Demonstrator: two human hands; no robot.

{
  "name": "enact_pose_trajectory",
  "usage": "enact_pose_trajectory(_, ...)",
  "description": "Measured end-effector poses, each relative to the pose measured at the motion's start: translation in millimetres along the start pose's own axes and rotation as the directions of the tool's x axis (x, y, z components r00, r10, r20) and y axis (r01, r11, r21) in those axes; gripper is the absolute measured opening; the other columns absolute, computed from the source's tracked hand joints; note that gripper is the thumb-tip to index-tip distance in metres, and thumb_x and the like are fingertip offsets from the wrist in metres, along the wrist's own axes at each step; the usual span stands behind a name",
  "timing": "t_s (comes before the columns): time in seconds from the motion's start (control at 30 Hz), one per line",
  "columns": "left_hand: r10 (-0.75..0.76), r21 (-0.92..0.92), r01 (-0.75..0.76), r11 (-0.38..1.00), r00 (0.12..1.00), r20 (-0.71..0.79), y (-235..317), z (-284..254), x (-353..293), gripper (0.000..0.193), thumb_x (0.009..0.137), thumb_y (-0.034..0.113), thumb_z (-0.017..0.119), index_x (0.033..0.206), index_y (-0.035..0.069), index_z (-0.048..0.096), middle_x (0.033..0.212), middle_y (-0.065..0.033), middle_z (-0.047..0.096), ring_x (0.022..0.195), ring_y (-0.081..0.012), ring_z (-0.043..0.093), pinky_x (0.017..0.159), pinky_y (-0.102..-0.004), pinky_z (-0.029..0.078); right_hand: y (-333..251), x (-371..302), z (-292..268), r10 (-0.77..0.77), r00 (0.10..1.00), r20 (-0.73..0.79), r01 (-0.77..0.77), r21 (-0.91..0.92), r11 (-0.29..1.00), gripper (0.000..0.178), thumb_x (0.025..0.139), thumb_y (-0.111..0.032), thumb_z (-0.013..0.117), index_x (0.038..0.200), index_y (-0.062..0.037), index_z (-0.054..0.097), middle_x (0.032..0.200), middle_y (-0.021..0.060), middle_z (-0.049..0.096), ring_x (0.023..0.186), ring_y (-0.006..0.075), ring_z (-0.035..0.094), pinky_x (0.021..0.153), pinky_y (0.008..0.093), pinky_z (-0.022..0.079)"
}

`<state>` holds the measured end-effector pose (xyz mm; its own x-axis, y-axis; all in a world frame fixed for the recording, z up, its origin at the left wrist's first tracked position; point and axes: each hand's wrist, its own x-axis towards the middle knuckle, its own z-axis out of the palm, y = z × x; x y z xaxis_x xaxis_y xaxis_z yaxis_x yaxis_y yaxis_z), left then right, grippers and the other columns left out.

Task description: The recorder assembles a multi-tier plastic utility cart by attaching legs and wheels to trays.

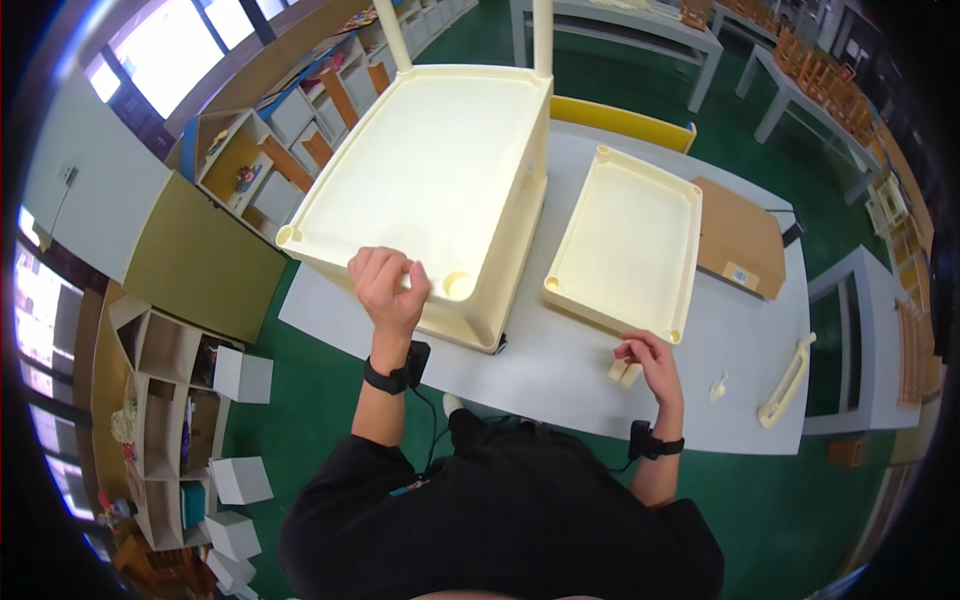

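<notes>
A cream plastic cart shelf unit [420, 165] stands on the table, its round corner sockets facing up and two posts rising at the back. My left hand [388, 288] is closed in a fist above the shelf's front edge, beside the front right socket. Nothing shows in its fingers. My right hand [655, 365] hovers at the front corner of a separate cream tray [632, 225], fingers curled together. Two small cream pieces [625, 373] are just below its fingertips; whether the fingers hold anything is hidden.
On the white table [560, 390] a brown cardboard box [740, 240] lies right of the tray. A curved cream handle [788, 382] and a small bag of parts [717, 388] are near the right end. A yellow chair back [625, 122] stands behind; shelves [165, 400] stand left.
</notes>
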<state>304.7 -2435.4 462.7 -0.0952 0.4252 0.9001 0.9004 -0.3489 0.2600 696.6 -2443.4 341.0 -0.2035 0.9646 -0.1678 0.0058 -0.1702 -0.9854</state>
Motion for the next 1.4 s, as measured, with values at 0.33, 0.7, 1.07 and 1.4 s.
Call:
enact_pose_trajectory(0.33,-0.123,-0.088,0.129,0.988,0.989,0.079,-41,-83,-4,0.031,0.085,0.016,0.037,0.056,0.006,0.042,0.056,-0.0082,0.043,0.061,-0.0256,0.041,0.063,-0.0356,0.033,-96,112,101,-0.4,0.877,0.268,0.427,-0.05,0.903,0.018,0.089,-0.01,0.055,0.101,0.0021,0.062,0.088,0.0078,0.067,0.084,0.0137,0.063,0.078,0.026,0.047)
enact_pose_trajectory(0.7,-0.191,-0.113,0.213,0.971,0.965,0.179,-150,-140,8,0.034,0.095,0.017,0.04,0.071,-0.001,0.057,0.074,-0.0098,0.055,0.078,-0.022,0.053,0.072,-0.0312,0.041,-224,281,189,-0.703,0.677,-0.218,0.682,-0.172,0.711,0.046,0.078,-0.022,0.069,0.115,0.0003,0.054,0.109,0.0163,0.06,0.103,0.0234,0.057,0.087,0.0348,0.044)
enact_pose_trajectory(1.07,-0.251,0.439,0.007,0.898,0.828,0.501,13,-111,22,0.058,0.075,0.027,0.072,0.127,0.01,0.051,0.128,-0.014,0.054,0.119,-0.0314,0.051,0.097,-0.0401,0.042,-205,185,211,-0.521,0.832,0.19,0.52,0.061,0.852,0.015,0.078,-0.012,0.065,0.072,-0.0044,0.053,0.055,0.0038,0.052,0.046,0.0124,0.051,0.047,0.0256,0.041)
enact_pose_trajectory(1.4,-0.175,0.372,-0.135,0.918,0.704,0.688,-2,-71,23,0.071,0.06,0.009,0.074,0.127,0.017,0.05,0.132,-0.0003,0.053,0.121,-0.0251,0.05,0.084,-0.034,0.053,-200,147,197,-0.46,0.787,0.411,0.389,0.248,0.887,0.015,0.078,-0.01,0.064,0.068,-0.0033,0.055,0.053,0.0014,0.049,0.045,0.0085,0.046,0.043,0.023,0.036)
